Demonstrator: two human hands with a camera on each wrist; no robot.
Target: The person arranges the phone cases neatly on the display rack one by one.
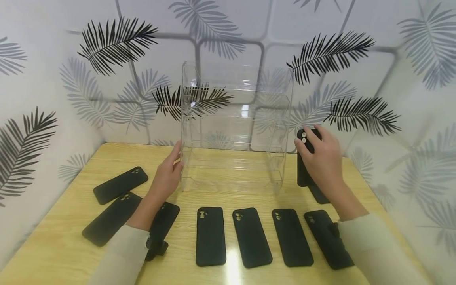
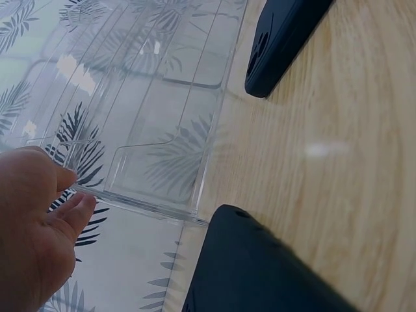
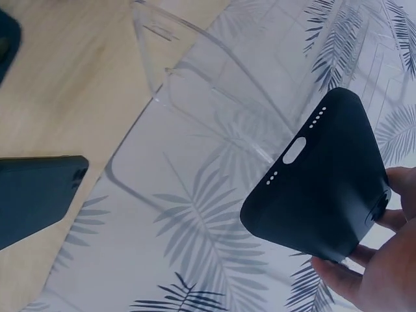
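Note:
A clear acrylic display rack with several stepped tiers stands upright on the table. My left hand holds its left side panel, and in the left wrist view the thumb and fingers pinch the panel's edge. To the right of the rack, my right hand grips a black phone case by its camera end. The right wrist view shows the bottom end of this case, with its port slot and small holes, beside the rack's side panel.
A row of black phone cases lies along the front. Several others lie at the left, partly under my left forearm. Another case lies below the held one. Behind the wooden table rises a leaf-patterned wall.

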